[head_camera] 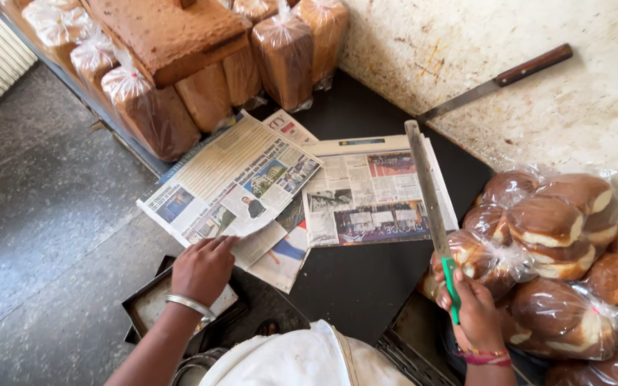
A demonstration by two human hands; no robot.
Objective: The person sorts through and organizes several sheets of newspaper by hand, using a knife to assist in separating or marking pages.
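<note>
Right hand (475, 309) grips a green-handled long knife (429, 191); left hand (203, 266) presses flat, fingers spread, on newspaper (227, 179).

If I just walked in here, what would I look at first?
Probably the long knife with the green handle, held up by the right hand over the dark counter. Next to it on the right sits a big pile of shiny brown buns in clear bags. The left hand rests on spread-out newspaper sheets, with bagged bread loaves stacked behind.
</note>
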